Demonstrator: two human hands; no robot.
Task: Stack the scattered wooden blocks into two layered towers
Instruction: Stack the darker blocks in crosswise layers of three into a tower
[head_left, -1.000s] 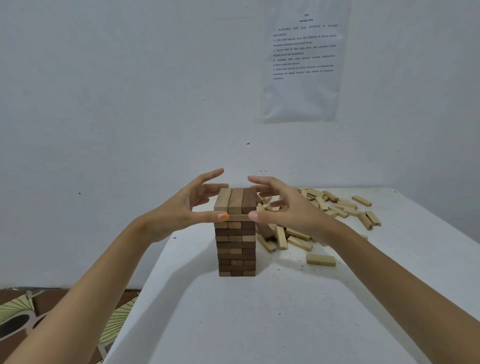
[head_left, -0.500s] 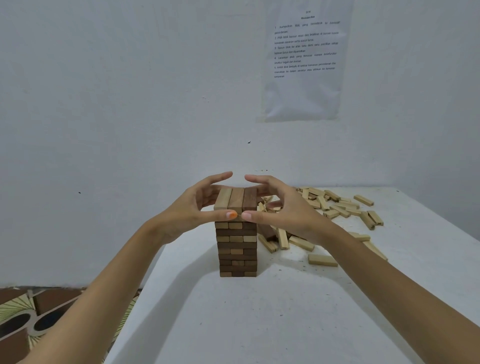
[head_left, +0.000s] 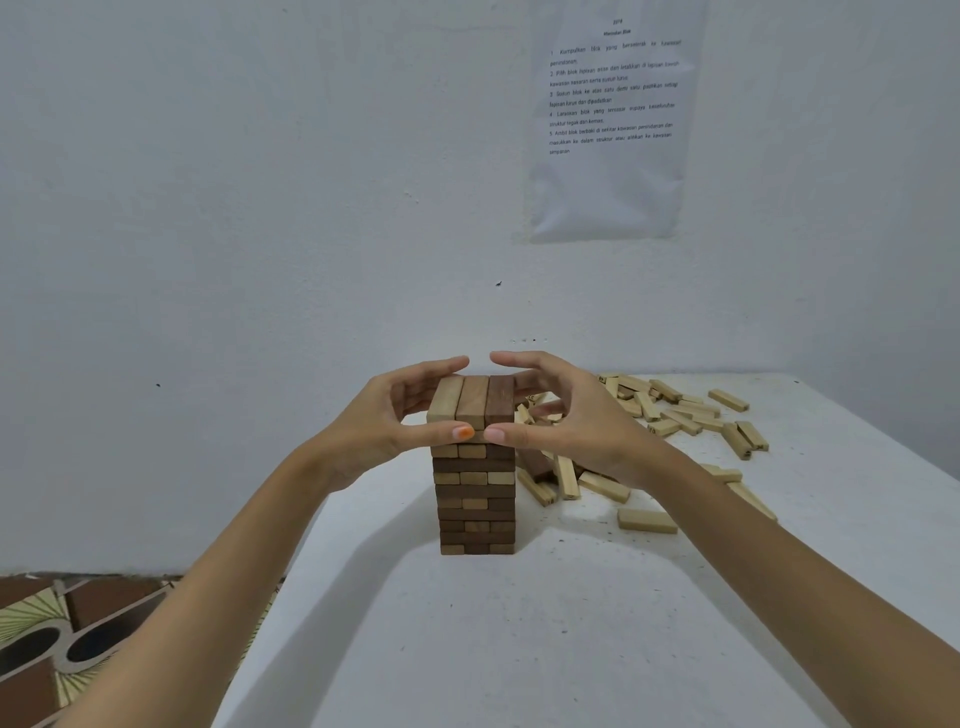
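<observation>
Tower (head_left: 475, 483) between my hands | light, stiff, tippy | left hand (head_left: 384, 431), right hand (head_left: 576, 431) pinch top layer (head_left: 474, 402) end-to-end; hold gently there

Upright mixed-wood tower (head_left: 475, 493) stands left of scattered pale blocks (head_left: 675, 410).

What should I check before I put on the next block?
1. Three blocks of the top layer line up: ok.
2. The tower stands straight: ok.
3. Hands off the tower: not ok; left hand and right hand hold the top layer.
4. More loose blocks close by: ok, heaped right of the tower.
5. Back of the tower even: cannot tell, hidden.
</observation>
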